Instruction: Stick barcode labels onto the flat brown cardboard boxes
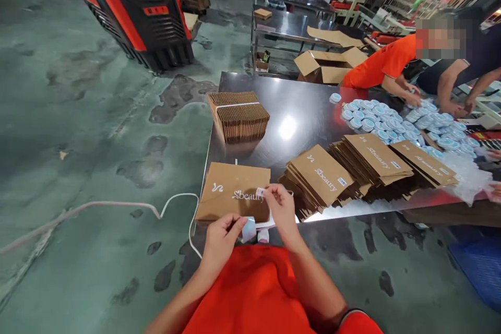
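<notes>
The right hand (282, 210) has a narrow grip on a small white tag (260, 191) and the left hand (221, 242) curls by a pale blue packet (248, 229) – held or not, I cannot tell – at one kraft Sbeauty bag (233, 193) at 12 o'clock on the bench (305, 109), with stacked bags (317, 177) at 1 and round tins (368, 117) at 2 left.

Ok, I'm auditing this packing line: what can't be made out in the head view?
Head view:
Small pale blue item: partly hidden by the left hand.
Print on the tag in the right hand: too small.
Lettering on the round blue-and-white tins: too small.
Another person's hand: cut off by the right edge.
</notes>
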`<act>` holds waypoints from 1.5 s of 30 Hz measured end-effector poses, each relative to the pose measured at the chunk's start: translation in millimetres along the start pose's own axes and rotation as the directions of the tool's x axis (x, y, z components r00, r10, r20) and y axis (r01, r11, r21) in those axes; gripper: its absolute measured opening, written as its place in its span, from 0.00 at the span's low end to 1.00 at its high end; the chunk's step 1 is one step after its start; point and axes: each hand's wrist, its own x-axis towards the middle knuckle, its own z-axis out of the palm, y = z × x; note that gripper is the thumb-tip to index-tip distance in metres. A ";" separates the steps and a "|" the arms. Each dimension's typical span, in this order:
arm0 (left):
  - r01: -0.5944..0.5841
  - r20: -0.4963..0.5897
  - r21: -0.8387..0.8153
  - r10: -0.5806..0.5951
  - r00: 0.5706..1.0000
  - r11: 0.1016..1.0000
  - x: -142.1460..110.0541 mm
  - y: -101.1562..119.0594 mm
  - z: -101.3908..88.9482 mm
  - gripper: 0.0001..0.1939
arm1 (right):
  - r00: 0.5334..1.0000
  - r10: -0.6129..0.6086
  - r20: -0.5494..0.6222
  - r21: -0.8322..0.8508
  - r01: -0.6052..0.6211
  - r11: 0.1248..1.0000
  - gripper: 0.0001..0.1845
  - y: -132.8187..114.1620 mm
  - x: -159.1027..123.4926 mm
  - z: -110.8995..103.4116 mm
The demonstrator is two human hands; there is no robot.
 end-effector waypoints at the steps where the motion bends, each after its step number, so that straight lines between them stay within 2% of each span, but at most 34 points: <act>1: 0.017 0.006 -0.026 -0.016 1.000 1.000 2.5 -3.7 0.2 0.16 | 0.999 0.029 -0.041 -0.048 -0.031 0.998 0.08 10.4 11.9 -0.5; 3: 0.044 0.018 -0.095 -0.042 0.999 0.994 9.3 -13.2 0.4 0.15 | 0.994 0.085 -0.063 -0.148 -0.094 0.984 0.08 30.4 34.3 -1.4; 5: 0.066 0.020 -0.164 -0.064 0.998 0.984 17.7 -24.7 0.7 0.14 | 0.990 0.133 -0.035 -0.207 -0.137 0.969 0.09 45.8 50.5 -0.8; 8: 0.112 0.026 -0.224 -0.109 0.994 0.968 29.1 -40.2 1.3 0.15 | 0.988 0.157 0.014 -0.229 -0.149 0.962 0.11 57.3 60.0 3.3; 11: 0.161 0.036 -0.258 -0.157 0.987 0.953 34.6 -47.3 1.6 0.16 | 0.991 0.132 0.001 -0.283 -0.126 0.951 0.12 59.2 60.2 7.5; 16: 0.209 0.058 -0.310 -0.201 0.978 0.927 34.7 -46.3 1.5 0.20 | 0.997 0.081 -0.003 -0.427 -0.074 0.901 0.12 57.7 60.9 9.6; 20: 0.208 0.061 -0.326 -0.199 0.978 0.922 34.1 -47.8 1.2 0.20 | 0.997 0.064 -0.044 -0.534 -0.078 0.842 0.10 55.4 58.5 12.3; 24: 0.198 0.059 -0.341 -0.189 0.980 0.919 33.3 -48.9 1.6 0.19 | 0.997 0.040 -0.073 -0.571 -0.075 0.817 0.09 52.9 52.0 16.4; 28: 0.191 0.042 -0.306 -0.188 0.981 0.933 30.7 -46.4 1.9 0.19 | 0.993 0.034 -0.112 -0.506 -0.086 0.858 0.13 56.8 49.1 18.0; 32: 0.189 0.032 -0.301 -0.188 0.982 0.935 30.0 -46.1 2.2 0.19 | 0.968 0.178 -0.177 -0.184 -0.210 0.960 0.21 72.6 54.0 15.0; 36: 0.241 0.072 -0.350 -0.231 0.970 0.905 34.5 -49.2 2.8 0.20 | 0.957 0.245 -0.155 0.042 -0.242 0.969 0.15 89.3 56.2 6.8; 38: 0.259 0.087 -0.352 -0.244 0.966 0.900 35.5 -49.0 2.9 0.21 | 0.955 0.238 -0.179 0.061 -0.231 0.971 0.15 91.7 50.9 4.2; 40: 0.242 0.093 -0.353 -0.223 0.970 0.904 32.8 -45.4 2.7 0.21 | 0.959 0.215 -0.183 -0.007 -0.220 0.975 0.15 87.6 40.9 4.5; 43: 0.142 0.084 -0.364 -0.120 0.989 0.920 21.1 -32.9 2.0 0.18 | 0.982 0.113 -0.149 -0.150 -0.136 0.979 0.13 69.8 24.8 6.2; 45: 0.063 0.079 -0.344 -0.039 0.996 0.937 11.1 -21.3 0.7 0.13 | 0.986 0.034 -0.162 -0.133 -0.055 0.990 0.12 54.3 20.7 -1.1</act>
